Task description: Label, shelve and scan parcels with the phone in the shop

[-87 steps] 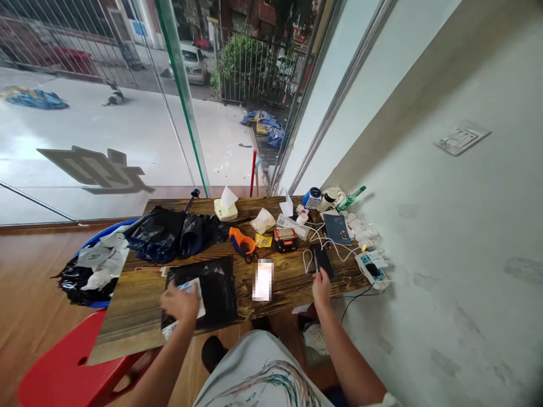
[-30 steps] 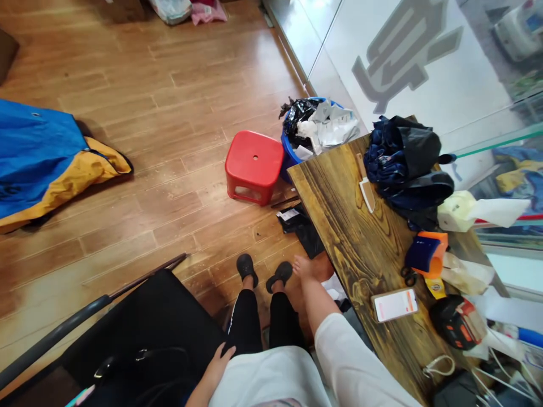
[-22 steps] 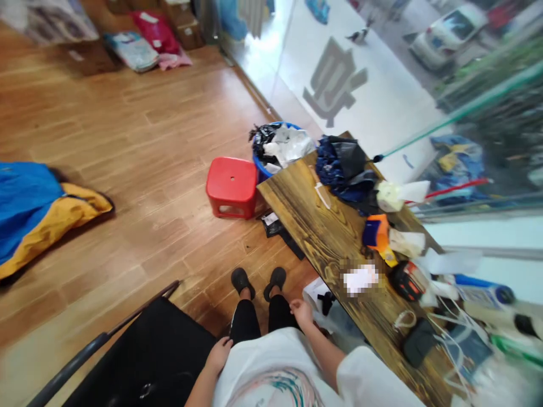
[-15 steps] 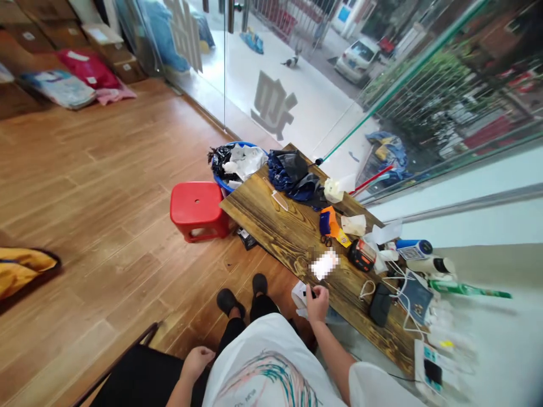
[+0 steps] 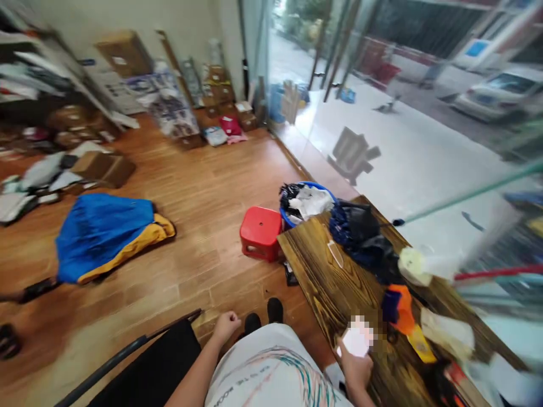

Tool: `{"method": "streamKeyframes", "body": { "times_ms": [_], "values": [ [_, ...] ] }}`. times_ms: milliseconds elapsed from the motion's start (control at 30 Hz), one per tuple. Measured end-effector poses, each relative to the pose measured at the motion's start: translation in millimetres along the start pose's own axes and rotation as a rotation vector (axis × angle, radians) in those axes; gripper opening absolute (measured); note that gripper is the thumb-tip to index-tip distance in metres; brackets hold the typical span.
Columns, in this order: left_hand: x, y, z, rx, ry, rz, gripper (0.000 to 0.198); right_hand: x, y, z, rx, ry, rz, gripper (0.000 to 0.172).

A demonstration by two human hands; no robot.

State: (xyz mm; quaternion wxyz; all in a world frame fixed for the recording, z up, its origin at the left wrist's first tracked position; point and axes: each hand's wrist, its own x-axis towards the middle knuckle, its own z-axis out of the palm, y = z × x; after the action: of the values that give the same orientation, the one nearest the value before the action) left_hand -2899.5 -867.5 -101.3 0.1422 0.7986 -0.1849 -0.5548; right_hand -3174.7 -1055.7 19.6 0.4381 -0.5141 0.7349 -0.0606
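My right hand (image 5: 355, 367) is at the near edge of the wooden table (image 5: 339, 294), its fingers closed around a phone (image 5: 358, 341) whose screen is blurred out. My left hand (image 5: 227, 326) hangs loosely curled beside my left knee, holding nothing, just above the black chair (image 5: 139, 367). My black shoes (image 5: 265, 315) rest on the wood floor below.
On the table lie a knife (image 5: 336, 254), a dark blue and black bundle (image 5: 362, 234), an orange tape dispenser (image 5: 399, 308), a tissue pack (image 5: 413, 265). A red stool (image 5: 261, 232) and a blue bin with bags (image 5: 305, 200) stand at the table's far end. A blue and yellow cloth (image 5: 104, 234) lies on the floor; boxes line the back wall.
My head has swung left and up toward the room. My right hand has come up from under the table and taken the phone off the tabletop. The black bag lies on the floor.
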Motion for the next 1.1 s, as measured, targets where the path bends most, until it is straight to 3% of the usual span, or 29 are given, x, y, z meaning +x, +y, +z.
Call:
{"method": "streamKeyframes", "body": {
  "times_ms": [100,167,233,267,333,433,500,733,900,1100],
  "values": [
    [8.3,58.4,-16.5,-0.282,0.033,0.068,0.016,2.1,-43.8,28.2,-0.063,-0.126,-0.112,0.065],
    [12.0,97.4,-41.1,-0.468,0.023,0.116,0.031,2.1,-82.3,50.1,-0.109,-0.210,-0.219,0.080],
    [13.8,131.7,-77.9,-0.724,-0.068,0.149,0.059,5.1,-133.5,81.4,-0.144,-0.332,-0.418,0.086],
    [14.6,145.4,-100.5,-0.955,-0.111,0.158,0.068,7.2,-162.6,101.2,-0.153,-0.388,-0.518,0.087],
    [17.8,163.2,-152.4,-1.234,-0.058,0.215,0.074,10.3,-222.1,147.5,-0.167,-0.469,-0.665,0.090],
    [33.1,165.3,-239.9,-1.273,0.189,0.218,0.073,10.2,-300.0,225.8,-0.193,-0.556,-0.801,0.091],
    [52.7,155.2,-301.1,-1.230,0.275,0.184,0.074,9.0,-342.0,279.5,-0.205,-0.584,-0.837,0.090],
    [146.6,118.4,-506.9,-1.195,0.258,0.142,0.073,9.5,-489.5,446.3,-0.285,-0.624,-0.797,0.093],
    [220.8,124.4,-619.4,-1.179,0.268,0.103,0.075,32.6,-597.7,532.7,-0.334,-0.649,-0.752,0.094],
    [337.9,165.1,-738.5,-1.201,0.294,0.126,0.078,114.5,-723.9,629.7,-0.277,-0.759,-0.745,0.089]
  ]
}}
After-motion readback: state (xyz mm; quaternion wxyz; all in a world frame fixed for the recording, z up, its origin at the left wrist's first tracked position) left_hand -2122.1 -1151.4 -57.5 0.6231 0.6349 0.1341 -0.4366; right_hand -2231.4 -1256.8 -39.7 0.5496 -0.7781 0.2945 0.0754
